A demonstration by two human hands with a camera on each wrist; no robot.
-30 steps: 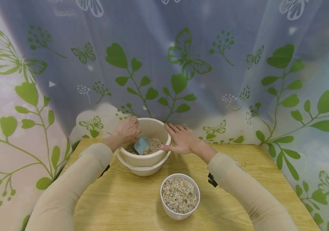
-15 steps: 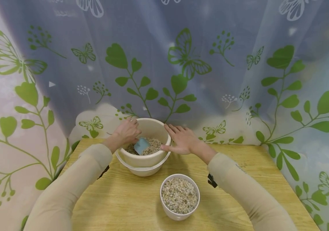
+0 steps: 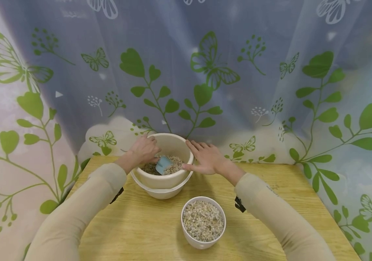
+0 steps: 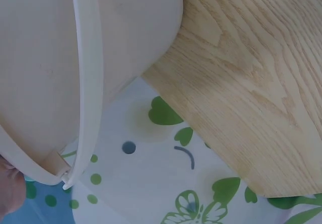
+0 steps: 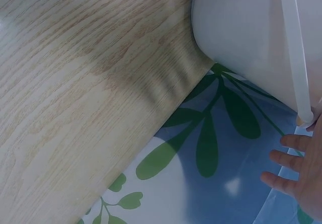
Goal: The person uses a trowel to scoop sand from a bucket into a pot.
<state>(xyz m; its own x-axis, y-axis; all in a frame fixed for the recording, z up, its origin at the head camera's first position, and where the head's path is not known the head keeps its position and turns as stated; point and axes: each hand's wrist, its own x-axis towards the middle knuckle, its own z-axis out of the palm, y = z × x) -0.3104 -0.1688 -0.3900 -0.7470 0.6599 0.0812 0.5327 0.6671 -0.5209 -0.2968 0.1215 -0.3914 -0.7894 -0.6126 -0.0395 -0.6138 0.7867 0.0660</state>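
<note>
A cream bucket (image 3: pixel 166 179) holds a layer of mixed pale gravel (image 3: pixel 174 167). Inside it a light blue scoop (image 3: pixel 163 165) has its blade down on the grains. My left hand (image 3: pixel 144 150) reaches over the bucket's left rim with curled fingers and grips the scoop, whose handle is hidden under it. On the opposite side my right hand (image 3: pixel 205 157) rests against the rim, fingers straight and spread, thumb over the edge. In the right wrist view, several of that hand's fingers (image 5: pixel 287 159) extend beside the bucket wall.
A white bowl (image 3: pixel 202 245), filled high with similar gravel, stands nearer on the wooden table (image 3: pixel 133 228). The bucket's carrying handle (image 4: pixel 90 83) hangs down around its outside. A curtain (image 3: pixel 179 72) with leaf and butterfly prints stands close behind the bucket.
The scoop's blade has shifted slightly to the right across the gravel, with my left hand lowered a little. My right hand, the bucket and the bowl stay in place.
</note>
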